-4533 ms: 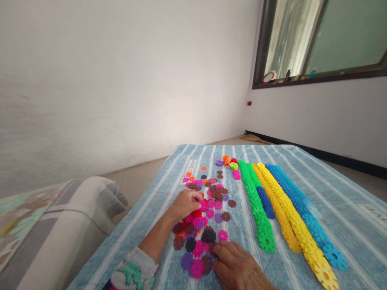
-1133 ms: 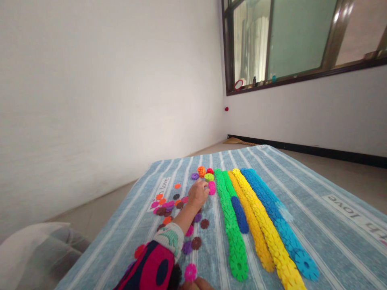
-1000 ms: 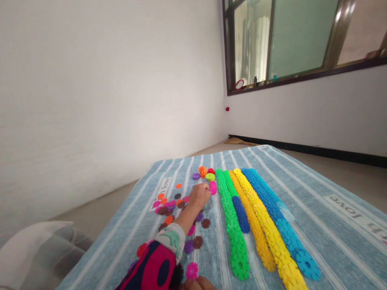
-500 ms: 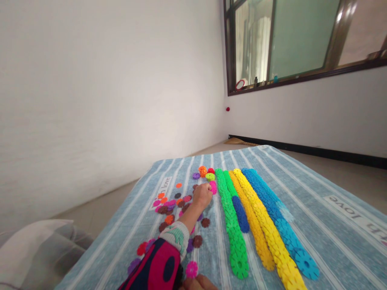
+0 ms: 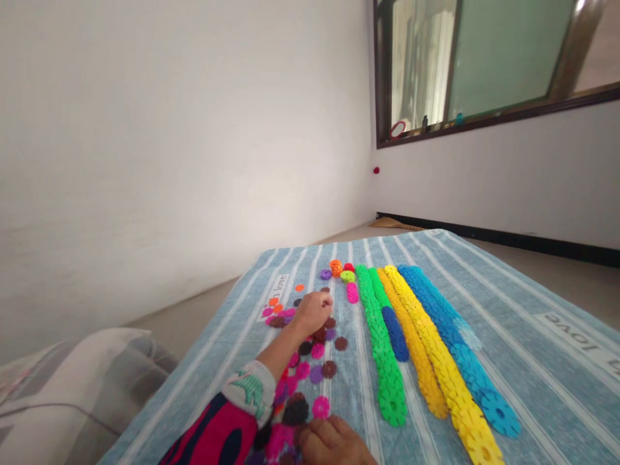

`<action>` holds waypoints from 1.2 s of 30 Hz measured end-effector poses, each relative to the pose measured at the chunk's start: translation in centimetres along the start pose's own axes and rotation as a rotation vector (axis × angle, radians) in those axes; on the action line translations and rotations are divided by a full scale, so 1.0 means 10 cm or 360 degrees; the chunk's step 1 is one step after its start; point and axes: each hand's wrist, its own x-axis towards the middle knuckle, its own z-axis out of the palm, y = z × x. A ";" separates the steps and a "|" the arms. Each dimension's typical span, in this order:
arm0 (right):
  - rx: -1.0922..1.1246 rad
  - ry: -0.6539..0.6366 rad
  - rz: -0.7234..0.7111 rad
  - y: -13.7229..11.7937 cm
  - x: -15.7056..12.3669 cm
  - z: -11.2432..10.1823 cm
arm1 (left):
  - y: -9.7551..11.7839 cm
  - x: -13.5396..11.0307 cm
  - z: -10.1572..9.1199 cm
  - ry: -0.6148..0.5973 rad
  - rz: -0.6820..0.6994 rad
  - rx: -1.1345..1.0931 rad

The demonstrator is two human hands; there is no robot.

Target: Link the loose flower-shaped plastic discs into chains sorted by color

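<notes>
My left hand [image 5: 314,311], in a dark red patterned sleeve with a pale cuff, is over the loose notched plastic discs. Its fingers are curled together; whether anything is in them is hidden. Just right of it lies a short pink stack of discs [image 5: 352,292], apart from the fingers. At the bottom edge, my right hand [image 5: 334,442] has bent fingers down among the discs, below a single pink disc [image 5: 320,407]. What its fingertips grip cannot be made out. Brown discs [image 5: 341,343], along with purple, black and pink ones, are scattered around and under the left arm.
Long overlapping rows run right of the hands: green [image 5: 390,387], yellow [image 5: 448,368] and blue [image 5: 460,352], with a short dark blue row [image 5: 396,336]. Small stacks, including orange [image 5: 336,267] and lime [image 5: 347,276], sit farther back. Striped cloth [image 5: 533,368] covers the table.
My left hand has drawn back leftward from the pink stack, which now shows fully. More of my right hand has come into view at the bottom. The camera view has shifted slightly.
</notes>
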 end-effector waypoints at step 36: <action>0.0241 -0.0892 -0.0050 0.01 0.22 -0.73 | 0.10 -0.86 -0.04 -0.0160 -0.0347 0.0356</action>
